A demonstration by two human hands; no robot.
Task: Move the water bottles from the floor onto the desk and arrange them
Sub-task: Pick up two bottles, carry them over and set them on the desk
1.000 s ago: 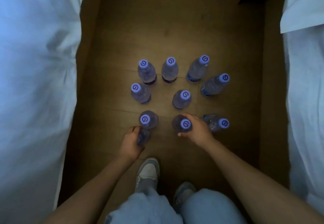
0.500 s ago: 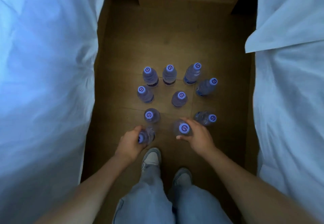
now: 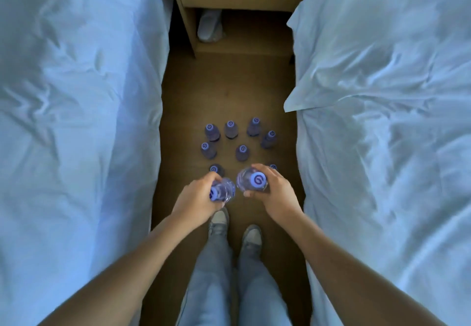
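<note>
- My left hand (image 3: 197, 199) is wrapped round the upper body of one water bottle (image 3: 224, 190), which lies tilted with its cap (image 3: 213, 194) turned back toward me
- My right hand (image 3: 271, 190) curls round the second bottle (image 3: 248, 181) near its shoulder, thumb on the near side, cap (image 3: 257, 179) facing up at the camera; this one looks closer to upright
- Both bottles appear lifted clear of the floor (image 3: 229, 88), held side by side and just about touching, above my shoes (image 3: 219, 219)
- The remaining bottles (image 3: 242, 152) stand upright on the floor in a loose cluster just beyond my hands, between the two beds (image 3: 76, 96); one is half hidden behind my right fingers
- The desk is not in view, so I cannot tell how far the carry is
- I judge these bottles full, so fairly heavy for one hand each, and the thin clear plastic will likely give a little under a squeeze
- The smooth wall may be slippery, so I reckon the best hold is just below the shoulder, or round the stiffer neck under the cap
- The tilted one in my left hand deserves righting so it sets down flat
</note>
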